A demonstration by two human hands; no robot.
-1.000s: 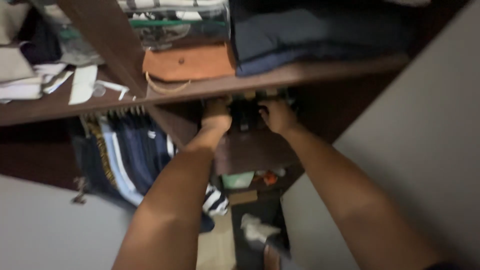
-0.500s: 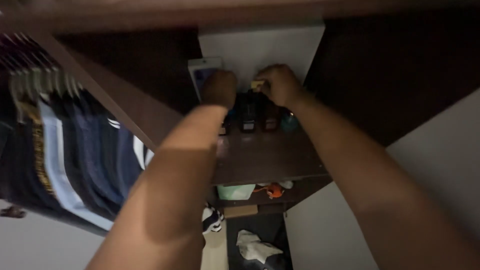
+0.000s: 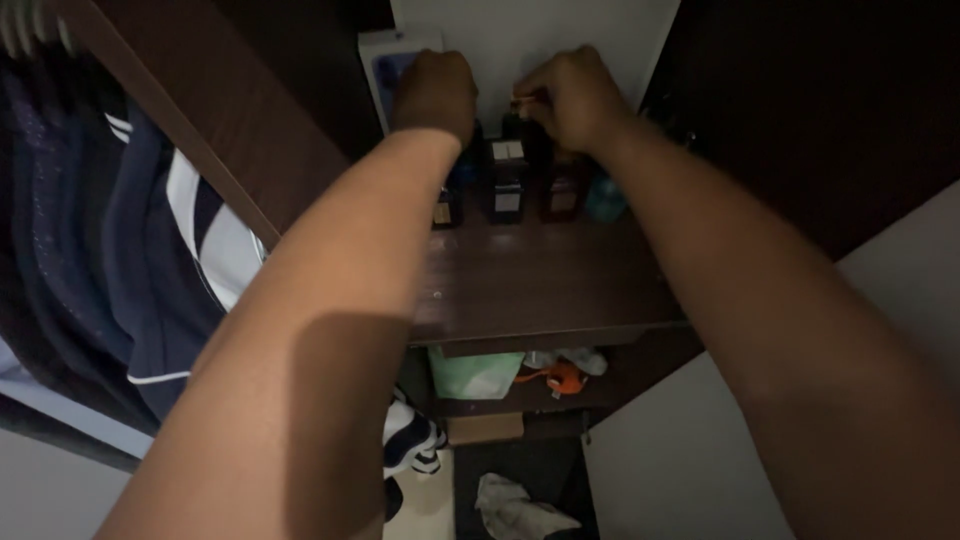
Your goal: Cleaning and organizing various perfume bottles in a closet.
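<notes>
Up at the back of the dark wooden shelf (image 3: 560, 290), both your hands sit close together against the pale rear wall (image 3: 560, 40). Room is tight: a slanted wooden panel (image 3: 200, 130) closes in on the left with hanging navy clothes (image 3: 120, 260) beyond it, and a dark side wall (image 3: 820, 110) stands on the right. The shelf's front half lies bare up to its edge.

A pale upright box (image 3: 385, 65) with a bluish picture stands in the left rear corner. A row of small dark bottles (image 3: 507, 180) with pale square labels lines the back, and a teal rounded item (image 3: 605, 200) sits at its right end.

Your left hand (image 3: 433, 92) is curled into a fist just beside the box and above the bottles; whether it clasps anything I cannot tell. Your right hand (image 3: 572, 95) is pinched shut on a small item (image 3: 522, 101) showing an orange glint, held just above the middle bottle.
</notes>
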